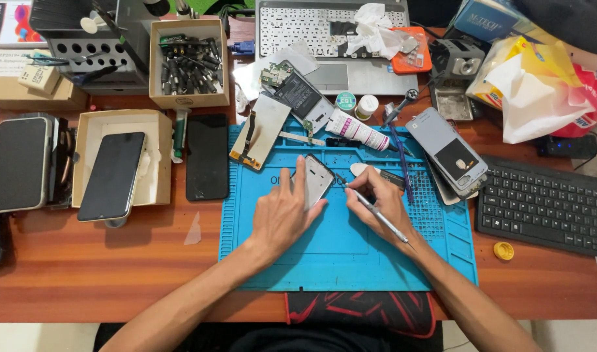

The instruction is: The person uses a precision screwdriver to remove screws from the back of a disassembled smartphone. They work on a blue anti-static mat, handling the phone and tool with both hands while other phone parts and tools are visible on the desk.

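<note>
**Phone frame under the tool**

Head view: left hand [282,212] pressed flat on the phone frame [318,179], mid blue mat [337,261] on the bench [83,274]. Right hand [383,205] grips a slim metal tool [377,212], tip at the frame's edge. Looks like fine prying; a steady tip matters now. One laptop [331,39], one keyboard [546,205].

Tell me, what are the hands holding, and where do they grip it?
The right hand holds a thin metal tool near its front end, like a pen. The left hand presses flat on a phone frame, steadying it on the blue mat.

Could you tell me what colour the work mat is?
The work mat is bright blue, seen in the head view.
</note>
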